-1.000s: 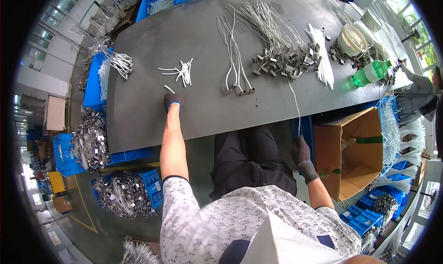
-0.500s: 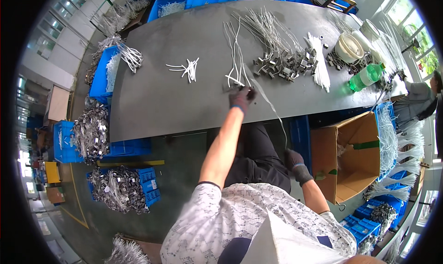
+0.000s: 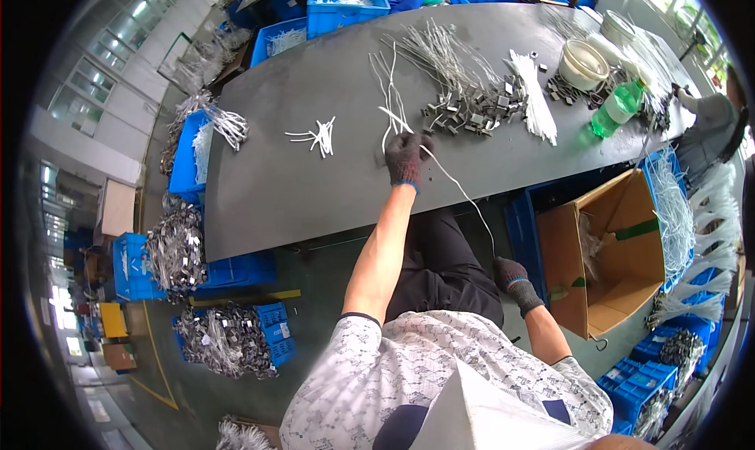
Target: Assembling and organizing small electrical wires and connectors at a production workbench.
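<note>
My left hand (image 3: 405,161), in a dark knit glove, is closed at the table's front part. A thin white cord (image 3: 464,194) runs from it over the table edge down to my right hand (image 3: 511,274). A short white sleeve (image 3: 395,120) sticks out beyond the left fingers, and a few thin strands (image 3: 391,77) lie on the table just past it. Gloved too, my right hand is closed on the cord's far end, low beside my thigh. To the left rests a small pile of short white sleeves (image 3: 324,138).
Right of my left hand lie wires with grey metal clips (image 3: 472,110) and a white strip bundle (image 3: 535,108). Beyond stand a white tub (image 3: 583,65) and a green bottle (image 3: 618,109). An open cardboard box (image 3: 568,273) is beside my right hand. A person (image 3: 708,124) sits at far right.
The view has shifted slightly. My left hand, blurred before, is now sharp and closed at nearly the same spot. The cord between my hands shows as one thin line instead of a wide blur.
</note>
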Tool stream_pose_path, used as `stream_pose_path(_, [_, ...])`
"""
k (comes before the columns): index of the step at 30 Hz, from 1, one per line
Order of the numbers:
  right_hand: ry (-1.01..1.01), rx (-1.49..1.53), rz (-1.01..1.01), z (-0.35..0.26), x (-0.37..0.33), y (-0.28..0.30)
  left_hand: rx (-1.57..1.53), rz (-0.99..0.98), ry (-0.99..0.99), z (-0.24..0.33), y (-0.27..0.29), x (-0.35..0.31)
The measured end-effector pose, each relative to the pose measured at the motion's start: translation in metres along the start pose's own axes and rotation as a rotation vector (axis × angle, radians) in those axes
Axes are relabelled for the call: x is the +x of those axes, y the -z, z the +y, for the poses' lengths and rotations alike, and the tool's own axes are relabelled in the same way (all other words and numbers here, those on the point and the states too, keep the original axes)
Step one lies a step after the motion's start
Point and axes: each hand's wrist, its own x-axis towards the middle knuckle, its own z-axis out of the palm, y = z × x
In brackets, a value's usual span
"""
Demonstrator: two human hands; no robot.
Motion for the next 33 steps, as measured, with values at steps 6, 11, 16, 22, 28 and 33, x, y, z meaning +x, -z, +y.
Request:
stream_pose_path(6, [-0.002,0.011,-0.239,0.014,-0.015,0.017,0.305,-0.219,0.176,-0.011,0.010,-0.011])
stream_pose_path(11, [0.237,0.829,-0.073,-0.037,0.032,0.068,0.223,-0.264,0.292,-0.021,0.004,-0.025])
stream_pose_path(16, [0.269,1.052,0.173,-0.107,0.044,0.137,0.050,-0.374,0.524,-0.034,0.012,-0.069])
stream_pose_path(22, [0.448,0.494,0.748,-0.134,0.090,0.128,0.179,-0.431,0.306,-0.042,0.018,-0.103])
stream_pose_path(28, [0.302,0.586,0.591,-0.136,0.140,0.104,0.520,-0.207,-0.086,-0.051,0.014,-0.110])
stream_pose_path(33, [0.406,0.476,0.572,-0.146,0.175,0.135,0.548,-0.214,-0.010,-0.042,0.031,-0.064])
